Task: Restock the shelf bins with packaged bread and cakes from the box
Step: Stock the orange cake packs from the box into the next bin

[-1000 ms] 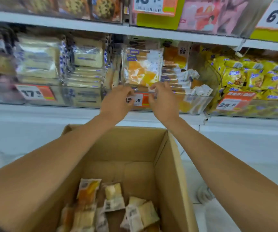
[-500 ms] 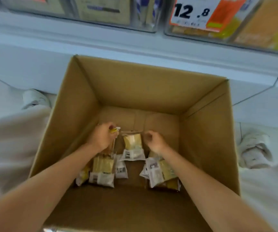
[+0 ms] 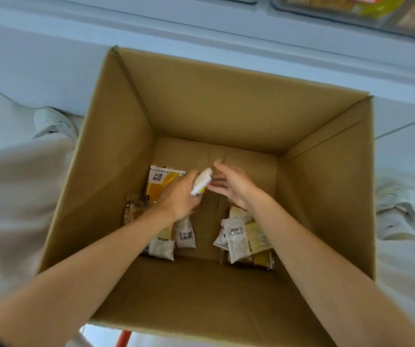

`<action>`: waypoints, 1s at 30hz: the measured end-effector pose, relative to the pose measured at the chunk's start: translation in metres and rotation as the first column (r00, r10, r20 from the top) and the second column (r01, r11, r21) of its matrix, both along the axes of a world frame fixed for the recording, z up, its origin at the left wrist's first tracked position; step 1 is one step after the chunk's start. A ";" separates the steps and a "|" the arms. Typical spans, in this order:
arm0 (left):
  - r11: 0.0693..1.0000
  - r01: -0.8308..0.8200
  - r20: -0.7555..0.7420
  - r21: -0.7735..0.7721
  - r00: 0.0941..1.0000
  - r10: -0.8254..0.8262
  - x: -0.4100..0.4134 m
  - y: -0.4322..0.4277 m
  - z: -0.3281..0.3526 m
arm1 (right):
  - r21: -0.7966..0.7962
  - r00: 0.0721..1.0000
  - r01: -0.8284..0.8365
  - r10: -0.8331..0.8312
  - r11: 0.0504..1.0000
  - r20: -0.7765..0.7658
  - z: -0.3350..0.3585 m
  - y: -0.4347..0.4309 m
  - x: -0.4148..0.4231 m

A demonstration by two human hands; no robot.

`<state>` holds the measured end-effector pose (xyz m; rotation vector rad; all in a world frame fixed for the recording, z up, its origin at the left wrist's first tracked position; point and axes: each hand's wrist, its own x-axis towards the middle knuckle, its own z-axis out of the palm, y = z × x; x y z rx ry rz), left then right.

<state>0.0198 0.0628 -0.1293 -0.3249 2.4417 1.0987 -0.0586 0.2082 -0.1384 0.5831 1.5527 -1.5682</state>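
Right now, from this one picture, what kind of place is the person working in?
Probably a grocery shop aisle: clear plastic shelf bins of packaged food above, and a brown cardboard box holding small wrapped cakes, one white-and-yellow packet in the left hand.

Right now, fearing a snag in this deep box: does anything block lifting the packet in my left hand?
Nothing visible: the left hand grips the packet, the box is open above, the right hand sits beside.

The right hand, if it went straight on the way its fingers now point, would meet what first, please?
Most likely the small white packet gripped by the left hand; the right hand points its open fingers at it, nearly touching, though depth is unclear.
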 end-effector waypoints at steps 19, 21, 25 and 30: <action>0.998 0.045 0.187 0.047 0.981 -0.053 -0.026 -0.042 0.078 | 0.315 0.834 -0.171 0.307 0.934 -0.459 0.075 0.044 0.031; 0.950 0.290 0.203 -0.119 0.943 -0.263 -0.033 -0.037 0.084 | 0.392 0.672 -0.336 0.509 0.857 -0.538 0.081 0.038 0.027; 0.976 0.189 -0.033 -0.113 0.981 -0.194 -0.044 -0.028 0.087 | 0.426 0.585 -0.414 0.594 0.804 -0.552 0.087 0.030 0.012; 0.677 -0.581 0.352 0.452 0.813 0.463 -0.022 -0.020 0.072 | -0.141 0.962 0.010 -0.048 0.990 -0.267 0.080 0.052 0.005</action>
